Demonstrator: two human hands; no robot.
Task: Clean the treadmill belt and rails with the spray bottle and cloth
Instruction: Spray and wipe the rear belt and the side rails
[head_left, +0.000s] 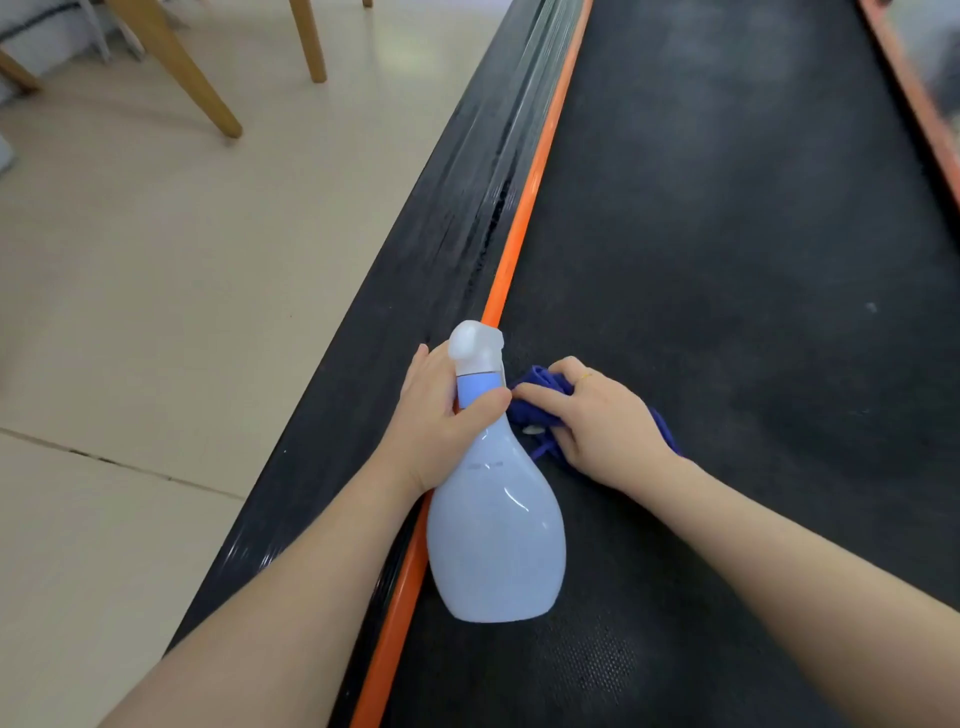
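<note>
Left hand (441, 415) curls around the neck of the spray bottle (493, 519), thumb across the blue collar. Right hand (597, 421) bunches the blue cloth (535, 387), pressing it onto the treadmill belt (727, 234) just right of the bottle. Bottle translucent, contents unclear. Orange strip (530, 192) and black side rail (457, 208) run left of both hands. Beyond, tiled floor (156, 286) and wooden chair legs (182, 67).

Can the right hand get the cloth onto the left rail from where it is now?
Probably not directly. The right hand grips the cloth on the belt, but the bottle, held by the left hand, sits between it and the left rail. Farther up, the rail lies open.
</note>
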